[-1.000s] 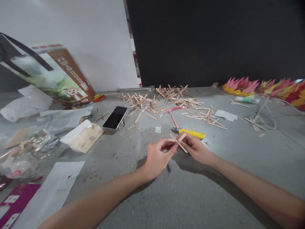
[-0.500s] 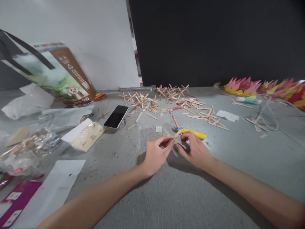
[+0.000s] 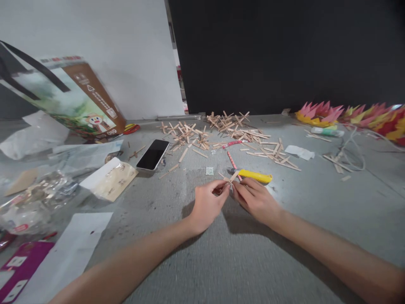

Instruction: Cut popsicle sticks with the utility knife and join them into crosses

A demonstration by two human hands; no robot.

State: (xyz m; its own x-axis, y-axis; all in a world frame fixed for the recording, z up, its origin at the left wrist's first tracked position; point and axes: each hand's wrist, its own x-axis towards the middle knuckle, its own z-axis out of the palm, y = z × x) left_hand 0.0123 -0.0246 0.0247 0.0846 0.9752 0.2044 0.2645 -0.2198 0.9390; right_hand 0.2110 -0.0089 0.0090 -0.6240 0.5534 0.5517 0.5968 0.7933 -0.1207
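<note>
Between my two hands, low over the grey tabletop, is a small cross of wooden sticks (image 3: 234, 176). My left hand (image 3: 209, 202) pinches it from the left, fingertips closed near its middle. From the other side, my right hand (image 3: 257, 200) closes its thumb and fingers on the same cross; the exact grip is hidden by the fingers. Just beyond the right hand lies a yellow box cutter (image 3: 255, 175). A red-and-white striped stick (image 3: 231, 160) lies behind the cross, and a small pale square (image 3: 209, 171) sits to its left.
Piled crossed sticks (image 3: 186, 134) and loose sticks (image 3: 278, 154) lie toward the dark panel. A phone (image 3: 153, 155), a paper packet (image 3: 110, 179), plastic wrappers (image 3: 41, 202) and a printed bag (image 3: 79, 101) occupy the left. Paper crowns (image 3: 319, 115), a glue tube (image 3: 327, 132) and a white cable (image 3: 360, 158) are right.
My right hand has moved inward and its fingers have closed on the stick cross, having been spread more around it before. The left hand keeps its pinch.
</note>
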